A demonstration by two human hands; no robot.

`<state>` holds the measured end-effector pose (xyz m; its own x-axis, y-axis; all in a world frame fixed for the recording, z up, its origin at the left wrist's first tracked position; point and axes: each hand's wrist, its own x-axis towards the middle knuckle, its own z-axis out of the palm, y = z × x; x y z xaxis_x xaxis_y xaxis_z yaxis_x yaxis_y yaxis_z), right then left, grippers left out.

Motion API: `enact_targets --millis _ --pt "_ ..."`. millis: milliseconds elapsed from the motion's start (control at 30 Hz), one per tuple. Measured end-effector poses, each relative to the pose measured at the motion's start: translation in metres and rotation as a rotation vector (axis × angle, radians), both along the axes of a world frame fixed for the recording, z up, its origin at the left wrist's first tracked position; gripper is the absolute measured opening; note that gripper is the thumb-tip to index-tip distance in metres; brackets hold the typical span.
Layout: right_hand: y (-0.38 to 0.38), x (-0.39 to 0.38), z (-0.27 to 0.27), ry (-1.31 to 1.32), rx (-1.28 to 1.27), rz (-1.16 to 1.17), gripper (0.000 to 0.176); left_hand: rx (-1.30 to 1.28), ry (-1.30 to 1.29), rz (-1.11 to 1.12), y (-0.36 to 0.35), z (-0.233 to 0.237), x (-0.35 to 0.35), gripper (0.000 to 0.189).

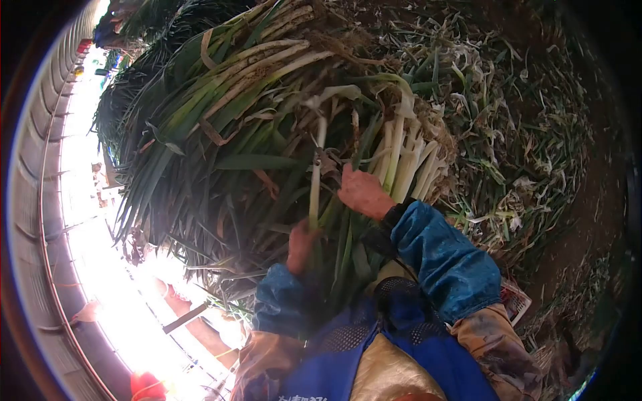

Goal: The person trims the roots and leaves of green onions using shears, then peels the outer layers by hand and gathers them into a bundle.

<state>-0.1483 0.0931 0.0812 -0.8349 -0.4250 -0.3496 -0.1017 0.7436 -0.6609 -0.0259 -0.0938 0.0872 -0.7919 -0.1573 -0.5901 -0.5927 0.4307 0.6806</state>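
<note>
My left hand (303, 246), slightly blurred, is closed around the lower part of a leek (315, 190). The leek stands almost upright in view, its pale root end pointing away from me. Just right of its stalk, my right hand (366, 192) is closed, its fingertips pinching at a withered brownish leaf (328, 164). Beside and beyond my right hand lies a bunch of trimmed-looking white leek stalks (408, 160). Long green leaves spread under both hands and hide part of the stalk's lower end.
A large heap of leeks (261, 73) with roots and soil fills the far left. Stripped leaves and scraps (495, 134) cover the ground at right. A ribbed translucent wall (37, 200) curves along the left, with a red object (146, 385) near its foot.
</note>
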Motion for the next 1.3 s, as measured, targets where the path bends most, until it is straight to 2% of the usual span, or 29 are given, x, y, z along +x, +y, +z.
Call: enact_targets --millis 100,200,300,400,500,600,700,800,933,1100,1167,1200,1267,1300 --pt "-0.003 -0.011 -0.011 0.083 0.043 -0.094 0.04 -0.025 0.082 -0.059 0.004 -0.007 0.014 0.036" --pt "0.013 -0.004 -0.014 0.15 -0.036 -0.059 0.022 -0.006 0.067 -0.04 0.004 -0.013 0.02 0.038" --pt "0.023 0.009 -0.007 -0.029 0.095 -0.022 0.038 0.016 0.18 -0.006 0.007 -0.023 0.022 0.039" --pt "0.025 0.003 -0.012 -0.022 0.05 -0.108 0.038 -0.061 0.037 -0.061 0.01 -0.003 0.018 0.031" --pt "0.033 0.008 -0.008 0.042 -0.029 -0.078 0.039 -0.07 -0.013 0.004 0.011 0.031 -0.001 0.031" --pt "0.053 0.037 0.046 -0.082 -0.026 0.02 0.04 -0.02 0.133 0.023 0.018 0.052 -0.023 0.036" --pt "0.088 0.077 0.055 -0.11 -0.06 0.024 0.043 -0.003 0.206 0.018 0.027 0.032 -0.039 0.036" --pt "0.13 0.089 0.009 -0.261 0.178 -0.06 0.046 -0.023 0.184 -0.11 0.069 0.007 -0.03 0.035" --pt "0.167 0.09 0.007 -0.16 0.096 -0.266 0.048 -0.222 0.053 -0.228 0.118 0.006 -0.007 0.034" --pt "0.135 0.094 0.041 -0.289 0.088 -0.037 0.05 -0.339 -0.116 -0.36 0.136 0.015 -0.006 0.034" --pt "0.129 0.085 0.039 -0.351 0.113 0.042 0.049 -0.383 -0.13 -0.531 0.134 0.024 -0.014 0.032" --pt "0.135 0.082 0.029 -0.287 0.077 0.04 0.046 -0.4 -0.138 -0.616 0.131 0.027 -0.02 0.03" --pt "0.151 0.077 0.004 -0.157 0.012 0.033 0.04 -0.37 -0.025 -0.795 0.105 0.003 -0.037 0.024" --pt "0.152 0.08 0.003 -0.168 -0.002 0.027 0.039 -0.433 0.277 -0.691 0.095 -0.021 -0.05 0.022"
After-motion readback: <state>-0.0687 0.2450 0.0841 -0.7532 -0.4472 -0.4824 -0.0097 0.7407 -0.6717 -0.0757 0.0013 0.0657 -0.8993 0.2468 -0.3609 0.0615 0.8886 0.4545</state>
